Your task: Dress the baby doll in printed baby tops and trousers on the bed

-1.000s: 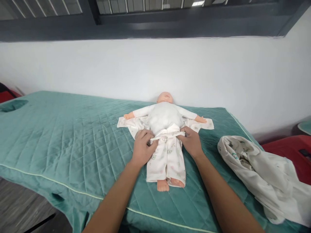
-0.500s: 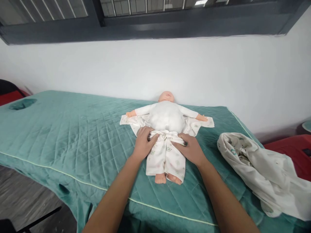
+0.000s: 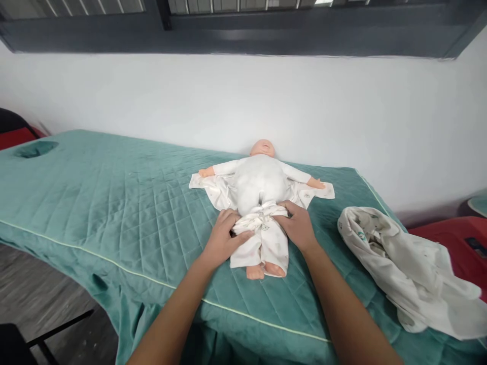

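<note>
A baby doll [image 3: 261, 180] with a white padded body lies on its back, arms spread, on the green quilted cover. White printed trousers [image 3: 276, 246] are around its legs, with the bare feet showing below the hems. My left hand [image 3: 228, 235] grips the trousers' waistband at the left side, thumb on top. At the right side, my right hand [image 3: 297, 223] pinches the waistband, which is bunched at the doll's hips. A white printed top [image 3: 218, 190] lies spread open under the doll's back and arms.
A crumpled white printed cloth [image 3: 414, 268] lies at the right on the green cover [image 3: 133, 203]. Beyond it is a red object [image 3: 452, 238]. The white wall and a dark window frame stand behind. A black item [image 3: 11, 339] is at the lower left.
The left side of the waistband has moved down with my left hand, uncovering more of the doll's lower body. My right hand still holds the other side. The view has shifted slightly.
</note>
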`<state>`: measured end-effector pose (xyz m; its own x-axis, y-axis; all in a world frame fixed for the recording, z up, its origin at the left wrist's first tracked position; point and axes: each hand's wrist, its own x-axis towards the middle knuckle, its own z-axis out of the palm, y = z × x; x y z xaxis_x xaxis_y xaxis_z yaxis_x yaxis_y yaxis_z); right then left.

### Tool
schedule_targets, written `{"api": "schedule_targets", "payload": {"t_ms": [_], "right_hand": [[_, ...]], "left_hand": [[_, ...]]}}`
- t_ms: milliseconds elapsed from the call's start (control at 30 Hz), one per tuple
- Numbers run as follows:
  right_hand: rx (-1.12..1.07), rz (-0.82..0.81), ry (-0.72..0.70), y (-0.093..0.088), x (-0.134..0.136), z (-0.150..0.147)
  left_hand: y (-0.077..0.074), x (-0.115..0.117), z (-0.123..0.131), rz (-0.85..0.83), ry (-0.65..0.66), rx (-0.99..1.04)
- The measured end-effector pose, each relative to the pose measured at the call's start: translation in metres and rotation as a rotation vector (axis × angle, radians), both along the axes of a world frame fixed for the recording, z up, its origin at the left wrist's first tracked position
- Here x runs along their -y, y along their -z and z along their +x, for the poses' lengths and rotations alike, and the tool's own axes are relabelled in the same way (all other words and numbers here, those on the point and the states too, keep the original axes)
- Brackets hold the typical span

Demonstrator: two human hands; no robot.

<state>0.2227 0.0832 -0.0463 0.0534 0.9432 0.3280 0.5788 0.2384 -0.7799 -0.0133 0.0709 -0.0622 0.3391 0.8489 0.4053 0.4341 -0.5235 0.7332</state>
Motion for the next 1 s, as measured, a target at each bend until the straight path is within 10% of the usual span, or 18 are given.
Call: {"api": "schedule_targets", "payload": {"t_ms": [367,733,1000], "right_hand": [[-0.054,-0.14,-0.027,0.007,0.079,-0.017],[-0.08,0.053,0.072,0.017,0.059,-0.032],[-0.139,-0.014,0.057,0.011,0.072,-0.034]], "left_hand": [[0.005,-0.005,0.001,0.041,-0.067,-0.016],[0.013,0.038,-0.014,-0.122,0.01,0.07],[0.016,0.057,-0.014,0.092,0.075,-0.093]]}}
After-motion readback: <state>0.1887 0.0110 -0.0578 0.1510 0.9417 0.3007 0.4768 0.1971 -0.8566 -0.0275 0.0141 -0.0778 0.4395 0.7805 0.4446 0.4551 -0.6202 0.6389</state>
